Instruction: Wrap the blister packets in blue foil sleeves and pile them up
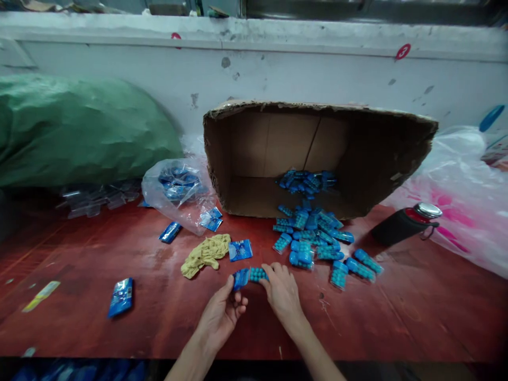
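Observation:
My left hand (225,307) pinches a small blue printed packet (241,279) between thumb and fingers. Against the packet's right end, my right hand (281,290) grips a clear container of turquoise balls (257,274); whether its end is inside the packet I cannot tell. Just beyond lie a flat blue packet (240,250) and a crumpled yellow glove (206,255). To the right is a loose pile of similar ball-filled containers with blue caps (304,251), spilling from a cardboard box (254,193) lying on its side.
A dark bottle with a metal lid (400,225) leans at the right, near pink-and-clear plastic bags (456,196). At the left are a large green sack (83,132), a clear bag of blue packets (178,185) and a single filled-looking packet (121,297). Everything rests on a red table (166,328).

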The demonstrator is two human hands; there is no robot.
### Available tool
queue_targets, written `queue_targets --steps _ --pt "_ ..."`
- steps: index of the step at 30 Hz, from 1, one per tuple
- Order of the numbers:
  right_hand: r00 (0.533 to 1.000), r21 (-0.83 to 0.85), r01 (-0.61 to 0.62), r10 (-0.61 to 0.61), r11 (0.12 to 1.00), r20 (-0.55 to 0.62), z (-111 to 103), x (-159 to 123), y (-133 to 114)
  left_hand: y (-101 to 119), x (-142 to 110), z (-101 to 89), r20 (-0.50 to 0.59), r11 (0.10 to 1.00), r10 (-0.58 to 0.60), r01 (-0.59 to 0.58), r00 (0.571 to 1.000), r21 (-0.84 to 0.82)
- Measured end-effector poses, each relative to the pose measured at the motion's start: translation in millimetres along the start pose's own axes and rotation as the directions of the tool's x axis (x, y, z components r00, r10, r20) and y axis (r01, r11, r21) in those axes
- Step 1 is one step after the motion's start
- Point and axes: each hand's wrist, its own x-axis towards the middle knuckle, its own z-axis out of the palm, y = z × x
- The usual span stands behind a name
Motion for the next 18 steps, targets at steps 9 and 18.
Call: queue_targets --steps 9,18 --pt "0.942 0.839 -0.307 0.270 0.450 0.200 -2 4 1 -7 11 -8.0 -0.025 0.994 0.106 -0.105 0.994 0.029" --pt "0.920 0.928 -0.282 0.342 0.242 0.191 6 0 0 -5 19 -11.4 0.000 0.980 0.187 -0.187 0.982 0.075"
